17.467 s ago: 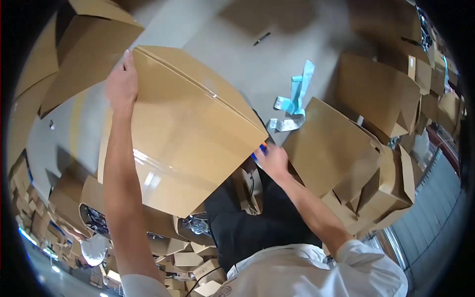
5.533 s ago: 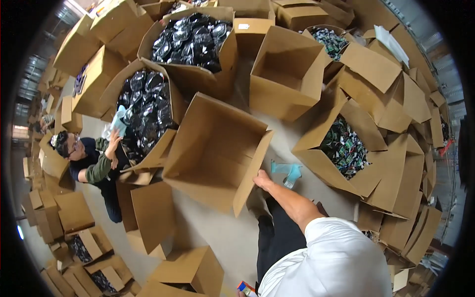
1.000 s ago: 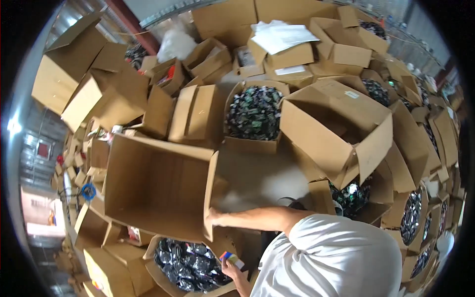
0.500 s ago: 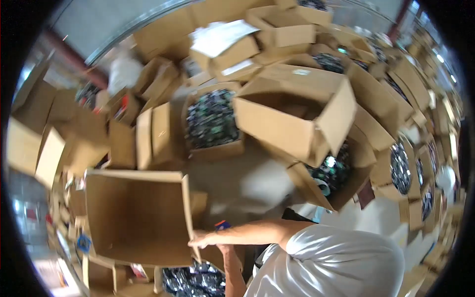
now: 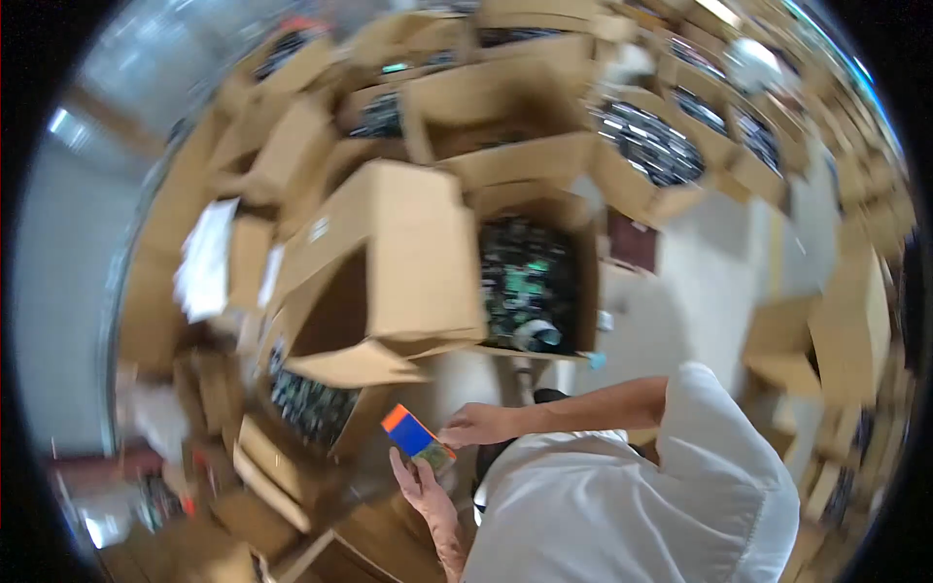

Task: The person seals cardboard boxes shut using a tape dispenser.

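Note:
My left hand (image 5: 420, 483) comes up from the lower edge and holds a small flat block (image 5: 416, 437) with an orange end, a blue middle and a green end. My right hand (image 5: 474, 425) reaches across from my white sleeve, and its fingertips touch the green end of the block. Both hands are close in front of my chest. Just above them stands a large open cardboard box (image 5: 389, 257) with its flaps spread. The view is blurred by motion.
An open box full of dark packaged items (image 5: 530, 282) stands beyond my right forearm, with a roll-shaped thing (image 5: 537, 336) at its near edge. Several more open cardboard boxes crowd all around. Bare pale floor (image 5: 700, 282) shows at the right.
The view has swung round. My right hand has let go of the cardboard box flap and come in to the coloured block held by my left hand.

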`<state>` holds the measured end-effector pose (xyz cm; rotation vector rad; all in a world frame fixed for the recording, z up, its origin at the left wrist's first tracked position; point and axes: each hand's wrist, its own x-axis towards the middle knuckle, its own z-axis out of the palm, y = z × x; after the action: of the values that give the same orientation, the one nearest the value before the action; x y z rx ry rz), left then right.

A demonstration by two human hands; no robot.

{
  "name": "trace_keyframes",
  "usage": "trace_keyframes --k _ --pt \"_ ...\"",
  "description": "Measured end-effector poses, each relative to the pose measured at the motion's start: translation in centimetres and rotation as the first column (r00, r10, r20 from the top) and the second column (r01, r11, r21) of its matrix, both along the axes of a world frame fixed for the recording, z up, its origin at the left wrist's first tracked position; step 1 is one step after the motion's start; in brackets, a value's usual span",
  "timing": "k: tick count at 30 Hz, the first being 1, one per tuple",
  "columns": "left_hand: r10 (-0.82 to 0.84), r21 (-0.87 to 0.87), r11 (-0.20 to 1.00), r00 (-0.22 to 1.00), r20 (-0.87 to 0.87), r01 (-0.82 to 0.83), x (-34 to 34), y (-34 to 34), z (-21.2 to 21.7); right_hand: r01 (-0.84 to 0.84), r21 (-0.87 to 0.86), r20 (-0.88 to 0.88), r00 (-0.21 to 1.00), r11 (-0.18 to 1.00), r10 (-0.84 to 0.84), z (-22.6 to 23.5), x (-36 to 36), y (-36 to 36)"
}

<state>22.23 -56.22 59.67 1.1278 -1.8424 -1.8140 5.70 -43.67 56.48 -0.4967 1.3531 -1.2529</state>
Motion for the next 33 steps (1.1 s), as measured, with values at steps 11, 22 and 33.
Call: trace_keyframes --k 11,22,33 --pt "-0.893 0.103 0.412 0.424 -0.15 0.905 -15.8 7.4 -0.2 0.847 0.169 0.101 0.494 0.504 -0.864 3.6 0.7 13.0" --pt "-0.98 0.041 0.034 0.026 0.198 0.999 -20.6 11.0 -11.0 0.887 0.278 -0.199 -0.323 -0.37 -0.925 -2.2 13.4 25.5" --pt "-0.934 0.355 0.286 0.177 0.309 0.89 -24.8 24.9 -15.1 0.83 0.482 -0.26 -0.172 -0.282 -0.95 -11.7 5.4 45.4"
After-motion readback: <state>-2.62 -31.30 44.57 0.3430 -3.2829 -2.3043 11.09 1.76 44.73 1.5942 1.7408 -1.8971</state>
